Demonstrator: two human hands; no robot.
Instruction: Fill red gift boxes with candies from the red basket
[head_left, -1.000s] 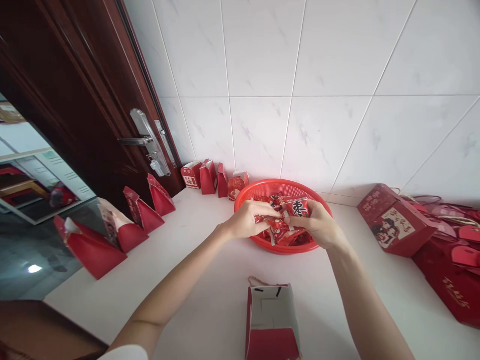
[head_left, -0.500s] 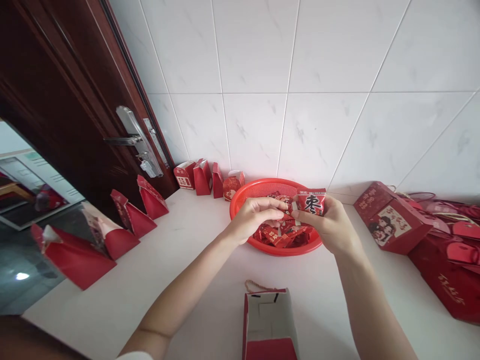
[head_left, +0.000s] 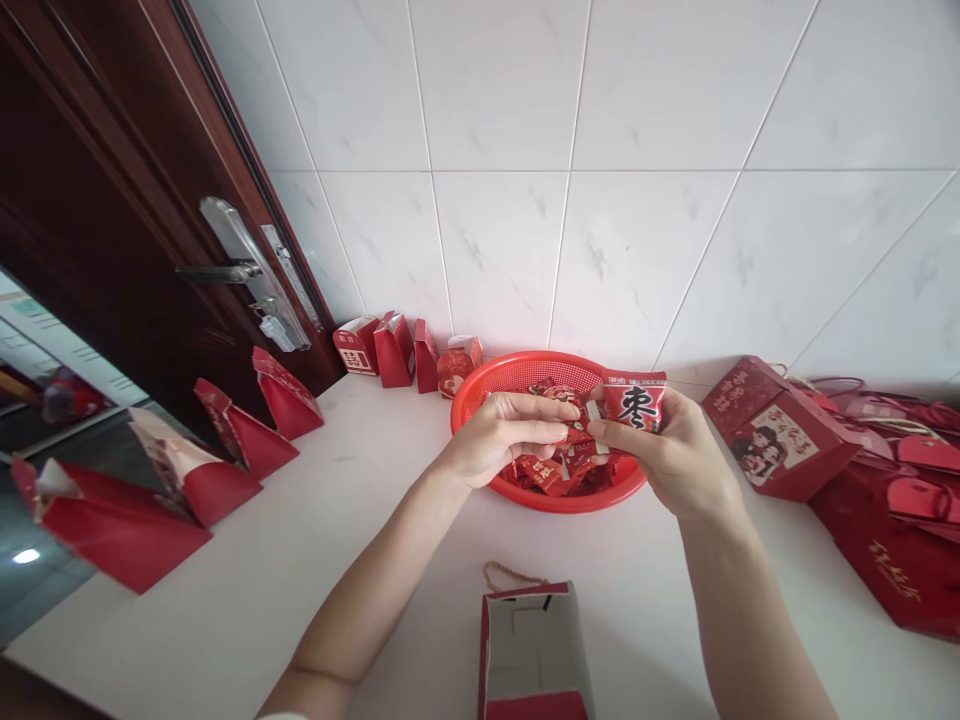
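Note:
Over the red plastic basket (head_left: pixel 480 487), both hands work close together. My right hand (head_left: pixel 694 460) is closed on a small red snack packet (head_left: pixel 634 402) with a large black character on its front, thumb towards me. The fingers of my left hand (head_left: pixel 491 440) pinch a red wrapped candy (head_left: pixel 579 428) just left of that packet, near the right thumb tip. Fingers partly cover this candy. More red wrapped candies (head_left: pixel 555 475) lie in the basket below. Nearer to me stands an open red gift box (head_left: pixel 534 705) with a pale inside and a rope handle.
Several red paper boxes (head_left: pixel 395 350) stand along the tiled wall, and more red boxes (head_left: pixel 124 525) line the table's left edge. On the right are a printed red box (head_left: pixel 780 430) and a heap of red bags (head_left: pixel 870 540). A dark door (head_left: pixel 135 150) is at the left.
The view has shifted slightly to the right. The snack packet sits a little farther right from the left fingers. Both hands keep their hold above the basket.

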